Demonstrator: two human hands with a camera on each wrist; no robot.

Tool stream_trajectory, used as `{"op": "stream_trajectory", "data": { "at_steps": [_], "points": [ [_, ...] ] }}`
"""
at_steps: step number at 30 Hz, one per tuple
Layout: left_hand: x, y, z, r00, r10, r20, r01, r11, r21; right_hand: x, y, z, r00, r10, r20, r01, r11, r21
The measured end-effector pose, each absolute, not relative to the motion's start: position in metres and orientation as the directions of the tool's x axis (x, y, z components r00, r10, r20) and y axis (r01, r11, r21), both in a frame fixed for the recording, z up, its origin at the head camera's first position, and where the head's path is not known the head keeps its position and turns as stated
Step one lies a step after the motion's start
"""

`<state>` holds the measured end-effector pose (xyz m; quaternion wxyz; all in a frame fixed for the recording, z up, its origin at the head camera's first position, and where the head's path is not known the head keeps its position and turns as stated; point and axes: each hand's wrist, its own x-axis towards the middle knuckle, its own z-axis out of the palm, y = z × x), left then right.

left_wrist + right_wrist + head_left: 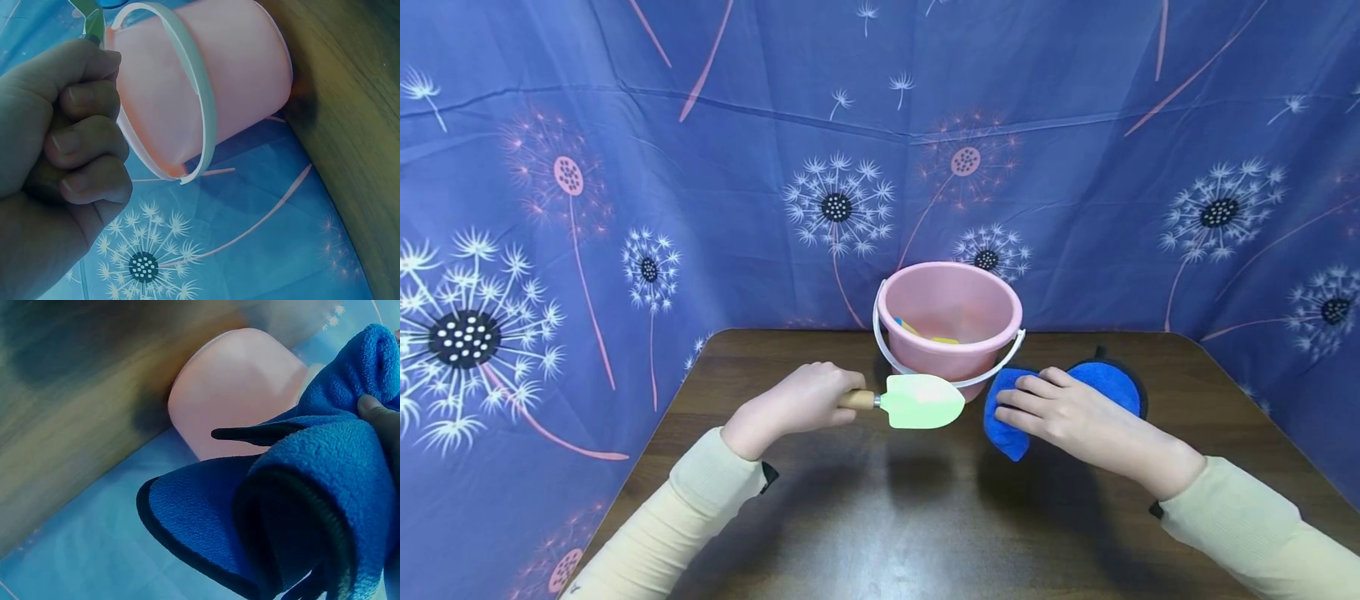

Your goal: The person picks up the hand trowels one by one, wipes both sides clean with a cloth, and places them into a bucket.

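A: Gripping the wooden handle of the small trowel with the pale green blade (pixel 922 402), the left hand (pixel 801 402) has its fingers curled tight; the blade points right, just in front of the round pink plastic bucket (pixel 951 329).

B: And the right hand (pixel 1060 414)?

A: It pinches the fluffy blue cloth with black edging (pixel 1101 385), near the blade's tip on the dark wooden table (pixel 880 517).

B: Anything between them?

A: The bucket's white bail handle (pixel 925 379) hangs behind the blade. Dandelion-patterned blue fabric (pixel 625 208) surrounds the table.
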<state>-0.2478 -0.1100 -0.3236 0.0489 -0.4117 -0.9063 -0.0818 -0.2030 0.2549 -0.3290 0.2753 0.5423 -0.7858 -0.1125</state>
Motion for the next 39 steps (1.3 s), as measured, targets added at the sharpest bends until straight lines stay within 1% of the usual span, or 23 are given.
{"op": "stream_trajectory", "data": {
  "at_steps": [5, 7, 14, 21, 26, 32, 39],
  "points": [
    [-0.25, -0.111, -0.327, -0.662, 0.738, 0.132, 0.75, 0.654, 0.103, -0.203, 0.26, -0.326, -0.303, -0.91, 0.282, -0.789, 0.406, 0.461],
    [-0.251, -0.111, -0.329, -0.661, 0.739, 0.127, 0.75, 0.653, 0.104, -0.203, 0.261, -0.324, -0.309, -0.908, 0.283, -0.784, 0.411, 0.465],
    [-0.252, -0.105, -0.335, -0.652, 0.749, 0.113, 0.758, 0.643, 0.109, -0.204, 0.257, -0.315, -0.281, -0.91, 0.305, -0.78, 0.401, 0.479],
    [-0.25, -0.096, -0.338, -0.628, 0.771, 0.106, 0.777, 0.616, 0.126, -0.206, 0.248, -0.302, -0.29, -0.914, 0.284, -0.763, 0.399, 0.508],
    [-0.251, -0.09, -0.337, -0.618, 0.78, 0.102, 0.785, 0.605, 0.131, -0.206, 0.239, -0.294, -0.271, -0.912, 0.309, -0.759, 0.4, 0.513],
    [-0.253, -0.081, -0.334, -0.608, 0.788, 0.094, 0.793, 0.598, 0.113, -0.208, 0.223, -0.284, -0.222, -0.911, 0.348, -0.762, 0.385, 0.521],
    [-0.253, -0.072, -0.332, -0.602, 0.794, 0.078, 0.797, 0.592, 0.125, -0.209, 0.204, -0.282, -0.211, -0.929, 0.305, -0.771, 0.35, 0.532]
  ]
}}
